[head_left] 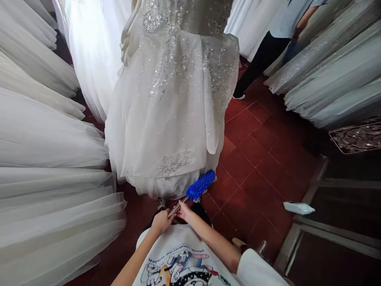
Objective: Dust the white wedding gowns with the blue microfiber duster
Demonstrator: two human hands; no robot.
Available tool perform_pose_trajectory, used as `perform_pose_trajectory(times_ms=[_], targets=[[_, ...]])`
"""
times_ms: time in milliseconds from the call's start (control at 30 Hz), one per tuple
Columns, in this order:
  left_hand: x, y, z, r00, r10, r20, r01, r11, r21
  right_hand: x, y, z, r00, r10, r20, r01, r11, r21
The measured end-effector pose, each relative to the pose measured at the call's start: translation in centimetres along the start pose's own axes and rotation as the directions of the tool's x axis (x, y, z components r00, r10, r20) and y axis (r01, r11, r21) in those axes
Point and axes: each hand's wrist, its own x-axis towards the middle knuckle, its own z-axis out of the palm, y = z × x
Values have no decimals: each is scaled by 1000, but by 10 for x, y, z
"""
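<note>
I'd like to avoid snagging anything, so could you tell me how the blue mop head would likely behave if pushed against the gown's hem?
The blue mop head looks like soft chenille, so it would probably flex rather than scrape. The gown's hem, thin and layered, would likely billow and fold aside. Its sequins may catch fibres.

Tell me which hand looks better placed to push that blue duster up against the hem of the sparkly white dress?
Probably the right hand: it sits further up the handle, nearer the blue duster under the dress hem. The left hand grips the handle's lower end, steadying it.
</note>
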Motion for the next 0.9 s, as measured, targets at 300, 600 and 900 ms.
perform_pose_trajectory(times_ms=[300,600,900], targets=[[-28,-11,-36,952,297,-81,-293,955,50,-40,10,51,785,-451,-425,512,858,35],[-30,-65,-31,953,68,-294,-91,994,-66,-40,8,110,764,-621,-175,565,774,-286],[-25,-139,2,995,-52,88,23,954,299,12,83,125,996,-23,-82,9,986,-165]])
